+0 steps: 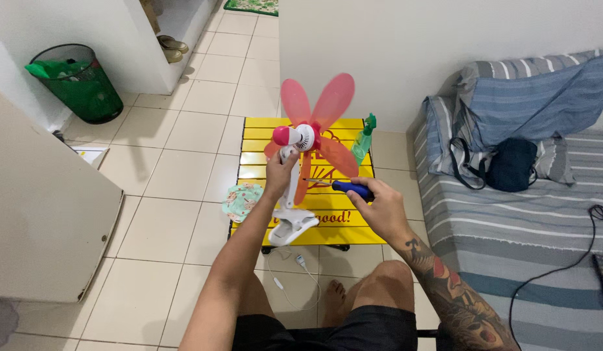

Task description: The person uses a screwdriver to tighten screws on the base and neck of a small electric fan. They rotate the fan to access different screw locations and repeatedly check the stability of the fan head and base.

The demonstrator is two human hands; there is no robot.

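A small white clip fan (pixel 304 138) with pink translucent blades and a pink hub stands over a low yellow slatted table (pixel 257 138). My left hand (pixel 280 171) grips the fan's white neck just below the motor. My right hand (pixel 378 207) holds a screwdriver with a blue handle (pixel 352 189), its shaft pointing left toward the fan's stem. The fan's white clip base (pixel 292 227) rests on the table's front part, and its white cord (pixel 295 276) hangs to the floor by my bare foot.
A green spray bottle (pixel 364 140) stands on the table's right side. A patterned round cloth (pixel 241 201) lies at the table's left edge. A striped mattress (pixel 509 221) with bedding and a dark bag is on the right. A green bin (pixel 80 82) stands far left.
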